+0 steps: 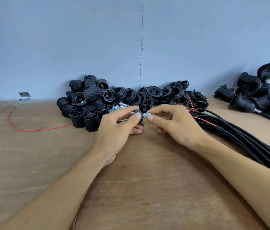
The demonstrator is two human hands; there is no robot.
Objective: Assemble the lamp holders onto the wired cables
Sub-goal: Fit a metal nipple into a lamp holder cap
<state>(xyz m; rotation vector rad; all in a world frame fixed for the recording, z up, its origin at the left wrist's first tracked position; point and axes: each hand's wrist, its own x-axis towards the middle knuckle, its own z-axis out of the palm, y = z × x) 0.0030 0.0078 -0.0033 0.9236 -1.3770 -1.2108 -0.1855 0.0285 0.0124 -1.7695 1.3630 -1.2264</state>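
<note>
Left hand (116, 128) curled round black cap (138, 111), right hand (177, 123) in pinch on threaded metal tube (146, 116)

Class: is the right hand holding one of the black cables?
No, the right hand pinches a small metal fitting at the black part in the left hand.

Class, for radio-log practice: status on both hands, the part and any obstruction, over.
Left hand grips black cap. Right hand pinches metal threaded tube at the cap. Cable bundle lies by right forearm; nothing blocking.
</note>
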